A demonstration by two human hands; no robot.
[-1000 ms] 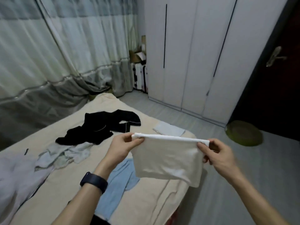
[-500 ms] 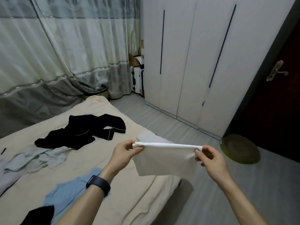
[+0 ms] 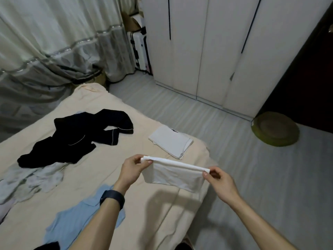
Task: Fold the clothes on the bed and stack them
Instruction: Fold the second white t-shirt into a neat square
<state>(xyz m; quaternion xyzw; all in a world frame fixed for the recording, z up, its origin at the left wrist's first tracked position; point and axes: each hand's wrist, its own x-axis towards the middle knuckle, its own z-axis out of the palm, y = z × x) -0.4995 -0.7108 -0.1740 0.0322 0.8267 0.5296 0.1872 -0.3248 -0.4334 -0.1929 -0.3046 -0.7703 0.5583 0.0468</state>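
A folded white garment [image 3: 173, 175] hangs in the air over the bed's near corner, stretched along its top fold. My left hand [image 3: 132, 169] pinches its left end and my right hand [image 3: 219, 180] pinches its right end. Just beyond it, a folded white garment [image 3: 171, 141] lies flat on the cream bed [image 3: 115, 159] near the corner. A crumpled black garment [image 3: 79, 136] lies further left, a pale grey one [image 3: 30, 181] at the left edge, and a light blue one [image 3: 75, 221] spreads under my left forearm.
White wardrobe doors [image 3: 207, 47] stand across the grey floor [image 3: 270, 177] to the right of the bed. A round olive cushion [image 3: 275, 129] lies by a dark door. Curtains [image 3: 45, 42] hang behind the bed, with a white suitcase [image 3: 139, 49] in the corner.
The view has tilted down and both hands have lowered the white garment toward the bed's corner. The folded white garment beyond it has come fully into sight.
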